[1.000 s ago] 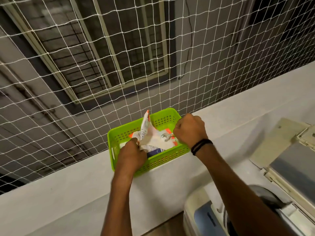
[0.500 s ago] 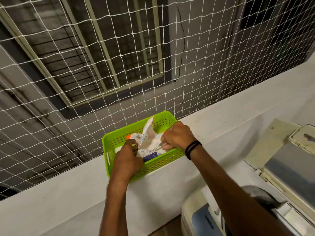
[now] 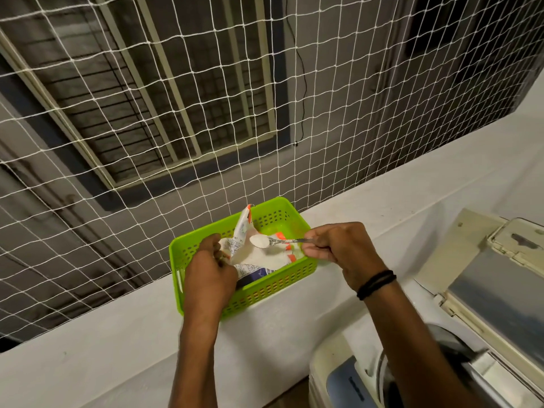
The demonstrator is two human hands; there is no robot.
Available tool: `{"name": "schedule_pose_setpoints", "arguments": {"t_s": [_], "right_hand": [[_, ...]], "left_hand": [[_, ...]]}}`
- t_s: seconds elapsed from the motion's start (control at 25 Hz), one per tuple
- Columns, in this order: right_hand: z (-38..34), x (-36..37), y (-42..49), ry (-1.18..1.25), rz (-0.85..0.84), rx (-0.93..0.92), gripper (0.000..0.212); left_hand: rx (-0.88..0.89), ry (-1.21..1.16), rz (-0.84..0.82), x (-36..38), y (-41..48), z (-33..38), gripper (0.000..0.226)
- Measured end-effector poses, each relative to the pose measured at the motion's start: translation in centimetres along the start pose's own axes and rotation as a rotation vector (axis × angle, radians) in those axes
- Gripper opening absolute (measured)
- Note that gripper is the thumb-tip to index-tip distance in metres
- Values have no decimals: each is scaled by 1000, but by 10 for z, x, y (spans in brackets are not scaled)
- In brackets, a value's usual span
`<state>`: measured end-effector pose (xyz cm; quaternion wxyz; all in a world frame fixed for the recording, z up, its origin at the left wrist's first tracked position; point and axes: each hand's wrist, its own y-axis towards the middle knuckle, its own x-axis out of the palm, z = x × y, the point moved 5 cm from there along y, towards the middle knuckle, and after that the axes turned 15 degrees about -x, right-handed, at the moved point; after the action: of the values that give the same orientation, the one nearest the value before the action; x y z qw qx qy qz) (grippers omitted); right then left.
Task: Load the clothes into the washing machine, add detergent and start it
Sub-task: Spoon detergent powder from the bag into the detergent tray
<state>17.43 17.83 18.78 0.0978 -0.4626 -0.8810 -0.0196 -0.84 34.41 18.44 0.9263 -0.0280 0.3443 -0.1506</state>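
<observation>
A lime-green perforated basket [image 3: 265,287] stands on a white ledge. Inside it lies an opened white detergent packet [image 3: 259,257] with orange corners. My left hand [image 3: 210,275] grips the packet's left edge and holds it open. My right hand [image 3: 338,248] pinches the handle of a metal spoon [image 3: 273,240] whose bowl carries a heap of white powder just above the packet's mouth. The top-loading washing machine [image 3: 338,375] sits at the lower right with its lid [image 3: 500,284] raised; the drum's contents are hidden behind my right arm.
The white ledge [image 3: 117,334] runs diagonally from lower left to upper right. A white rope net [image 3: 206,98] closes off the space behind it, with a barred window beyond. The basket's back corner touches the net.
My right hand has lifted out of the packet and now holds a spoon heaped with powder above it. The left hand stays on the packet. The camera has shifted slightly.
</observation>
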Motion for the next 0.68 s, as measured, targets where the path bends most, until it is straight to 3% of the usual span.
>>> {"name": "schedule_pose_setpoints", "arguments": {"t_s": [0.32, 0.56, 0.68], "right_hand": [[5, -21, -6, 92, 56, 28, 23], [-7, -59, -23, 139, 167, -35, 18], [-13, -99, -42, 129, 264, -73, 21]], "left_hand": [[107, -251, 169, -5, -28, 29, 45], [240, -458, 180, 16, -64, 54, 35], [321, -546, 99, 48, -88, 71, 32]]}}
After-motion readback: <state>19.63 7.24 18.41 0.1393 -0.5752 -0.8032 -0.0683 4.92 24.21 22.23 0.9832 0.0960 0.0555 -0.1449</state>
